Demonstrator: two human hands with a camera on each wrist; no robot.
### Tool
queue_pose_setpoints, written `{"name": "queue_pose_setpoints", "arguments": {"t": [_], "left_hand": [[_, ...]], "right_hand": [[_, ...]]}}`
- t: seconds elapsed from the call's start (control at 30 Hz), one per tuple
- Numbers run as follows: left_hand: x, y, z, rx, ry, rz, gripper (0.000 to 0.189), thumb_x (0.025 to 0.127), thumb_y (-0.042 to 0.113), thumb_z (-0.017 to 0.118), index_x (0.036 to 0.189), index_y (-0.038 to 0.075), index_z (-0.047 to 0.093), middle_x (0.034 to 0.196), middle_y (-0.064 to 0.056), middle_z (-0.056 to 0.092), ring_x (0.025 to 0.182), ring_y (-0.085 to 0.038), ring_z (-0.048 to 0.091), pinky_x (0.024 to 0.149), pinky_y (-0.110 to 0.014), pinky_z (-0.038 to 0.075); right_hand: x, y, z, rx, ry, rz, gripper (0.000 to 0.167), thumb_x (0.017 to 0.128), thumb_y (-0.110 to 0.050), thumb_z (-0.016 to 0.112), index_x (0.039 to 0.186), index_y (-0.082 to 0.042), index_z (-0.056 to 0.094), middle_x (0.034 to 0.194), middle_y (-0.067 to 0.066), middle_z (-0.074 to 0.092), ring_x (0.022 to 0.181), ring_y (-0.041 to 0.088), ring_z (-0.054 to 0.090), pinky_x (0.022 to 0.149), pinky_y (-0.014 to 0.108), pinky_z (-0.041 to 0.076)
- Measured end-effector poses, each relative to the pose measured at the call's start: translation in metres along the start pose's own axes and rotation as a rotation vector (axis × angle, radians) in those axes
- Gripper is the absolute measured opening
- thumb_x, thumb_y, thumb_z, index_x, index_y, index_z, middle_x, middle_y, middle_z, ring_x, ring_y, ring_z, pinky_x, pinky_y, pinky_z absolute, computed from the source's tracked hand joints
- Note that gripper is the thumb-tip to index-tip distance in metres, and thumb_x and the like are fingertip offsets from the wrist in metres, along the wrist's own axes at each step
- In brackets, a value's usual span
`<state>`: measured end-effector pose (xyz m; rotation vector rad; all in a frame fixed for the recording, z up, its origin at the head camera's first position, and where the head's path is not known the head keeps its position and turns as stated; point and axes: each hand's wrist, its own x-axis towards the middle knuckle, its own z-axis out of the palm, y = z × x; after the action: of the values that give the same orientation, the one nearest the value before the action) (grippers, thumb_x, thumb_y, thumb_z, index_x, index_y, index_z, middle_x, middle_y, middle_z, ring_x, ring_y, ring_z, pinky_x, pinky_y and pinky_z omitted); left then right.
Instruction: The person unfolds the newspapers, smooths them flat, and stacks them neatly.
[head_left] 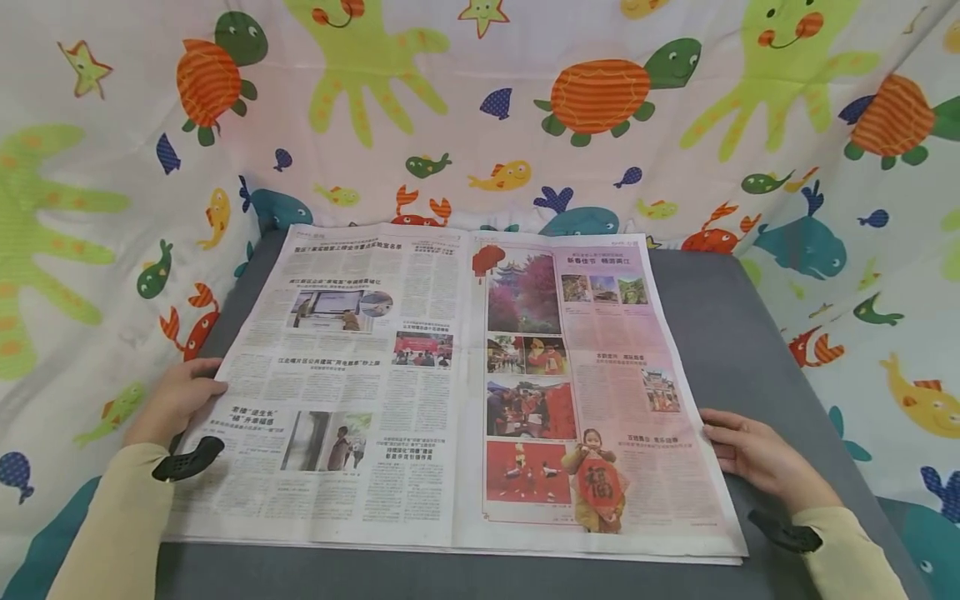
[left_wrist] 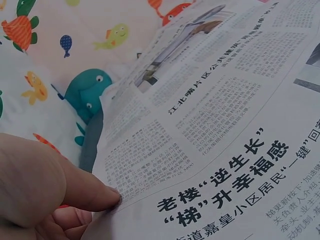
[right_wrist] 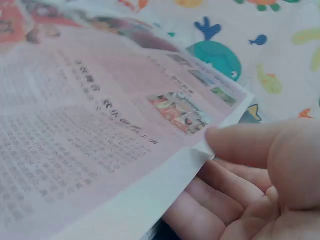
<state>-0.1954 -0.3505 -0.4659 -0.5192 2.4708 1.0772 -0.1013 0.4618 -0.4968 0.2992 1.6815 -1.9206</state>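
Observation:
An open newspaper [head_left: 420, 392] lies spread across the grey table, its two pages meeting at a fold near the middle. At its left edge, my left hand [head_left: 178, 402] pinches the paper; in the left wrist view the thumb [left_wrist: 90, 187] presses on top while the other fingers sit below the sheet. My right hand [head_left: 765, 454] holds the right edge lower down. The right wrist view has that thumb [right_wrist: 245, 142] on the page's margin and the fingers [right_wrist: 220, 195] underneath. Chinese text and photos cover the left page; the right page is pink-tinted with red pictures.
The grey tabletop [head_left: 720, 333] shows along the right side and front of the newspaper. A white cloth [head_left: 465, 100] printed with turtles, crabs and whales rises behind the table and along both sides. Each wrist wears a black band [head_left: 189, 460].

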Motion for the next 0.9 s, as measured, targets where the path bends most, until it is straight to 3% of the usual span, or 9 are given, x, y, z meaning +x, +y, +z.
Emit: {"name": "queue_pose_setpoints", "arguments": {"t": [0.07, 0.17, 0.3, 0.37, 0.53, 0.67, 0.8, 0.9], "left_hand": [[-0.001, -0.002, -0.001, -0.003, 0.0, -0.01, 0.068, 0.1, 0.012, 0.054, 0.157, -0.009, 0.023, 0.147, -0.039, 0.039, 0.109, -0.04, 0.059, 0.093, -0.051, 0.048], [-0.001, -0.005, 0.0, 0.001, -0.006, -0.024, 0.068, 0.1, 0.014, 0.056, 0.157, -0.007, 0.026, 0.139, -0.036, 0.048, 0.097, -0.032, 0.065, 0.081, -0.04, 0.052], [-0.001, -0.008, 0.002, 0.0, -0.003, -0.024, 0.067, 0.099, 0.015, 0.057, 0.156, -0.007, 0.028, 0.134, -0.033, 0.053, 0.09, -0.025, 0.067, 0.072, -0.03, 0.052], [-0.001, -0.009, 0.003, -0.004, 0.006, -0.025, 0.067, 0.099, 0.015, 0.057, 0.156, -0.007, 0.029, 0.135, -0.033, 0.053, 0.09, -0.025, 0.067, 0.073, -0.03, 0.052], [-0.001, -0.009, 0.003, -0.001, 0.028, -0.028, 0.068, 0.099, 0.016, 0.056, 0.157, -0.006, 0.027, 0.139, -0.034, 0.05, 0.094, -0.028, 0.066, 0.079, -0.036, 0.05], [-0.003, -0.004, 0.002, 0.035, 0.053, -0.022, 0.068, 0.099, 0.018, 0.056, 0.157, -0.005, 0.029, 0.144, -0.036, 0.043, 0.107, -0.038, 0.059, 0.089, -0.05, 0.047], [-0.003, 0.001, 0.002, 0.088, 0.093, -0.038, 0.067, 0.098, 0.02, 0.058, 0.155, -0.004, 0.033, 0.148, -0.037, 0.039, 0.117, -0.047, 0.047, 0.099, -0.063, 0.04], [-0.003, 0.002, 0.002, 0.118, 0.12, -0.037, 0.065, 0.098, 0.02, 0.06, 0.152, -0.006, 0.037, 0.14, -0.037, 0.047, 0.113, -0.046, 0.051, 0.095, -0.061, 0.044]], "right_hand": [[0.003, 0.0, 0.002, -0.093, 0.067, 0.016, 0.025, 0.104, -0.012, 0.057, 0.118, -0.034, 0.06, 0.101, -0.008, 0.077, 0.091, 0.013, 0.077, 0.077, 0.032, 0.063], [0.006, -0.001, 0.003, -0.183, 0.15, 0.032, 0.033, 0.102, -0.011, 0.061, 0.132, -0.021, 0.055, 0.096, -0.009, 0.077, 0.086, 0.012, 0.076, 0.073, 0.031, 0.063], [0.005, 0.0, 0.003, -0.238, 0.193, 0.052, 0.055, 0.101, -0.012, 0.063, 0.148, 0.002, 0.038, 0.094, -0.009, 0.076, 0.084, 0.012, 0.076, 0.072, 0.031, 0.062], [0.004, 0.001, 0.003, -0.252, 0.203, 0.06, 0.06, 0.101, -0.013, 0.063, 0.15, 0.006, 0.033, 0.094, -0.01, 0.075, 0.085, 0.013, 0.076, 0.072, 0.032, 0.062], [0.004, 0.001, 0.004, -0.263, 0.222, 0.062, 0.061, 0.101, -0.015, 0.064, 0.15, 0.004, 0.034, 0.094, -0.011, 0.075, 0.085, 0.012, 0.075, 0.073, 0.031, 0.062], [0.003, 0.003, 0.005, -0.256, 0.222, 0.052, 0.056, 0.1, -0.014, 0.065, 0.147, 0.001, 0.039, 0.093, -0.011, 0.074, 0.083, 0.011, 0.074, 0.072, 0.03, 0.062], [0.002, 0.006, 0.006, -0.222, 0.225, 0.034, 0.033, 0.1, -0.012, 0.065, 0.13, -0.019, 0.056, 0.092, -0.01, 0.074, 0.081, 0.011, 0.074, 0.071, 0.03, 0.062], [0.002, 0.009, 0.006, -0.205, 0.226, 0.021, 0.027, 0.1, -0.012, 0.065, 0.121, -0.028, 0.058, 0.092, -0.011, 0.075, 0.081, 0.011, 0.074, 0.071, 0.03, 0.062]]}}
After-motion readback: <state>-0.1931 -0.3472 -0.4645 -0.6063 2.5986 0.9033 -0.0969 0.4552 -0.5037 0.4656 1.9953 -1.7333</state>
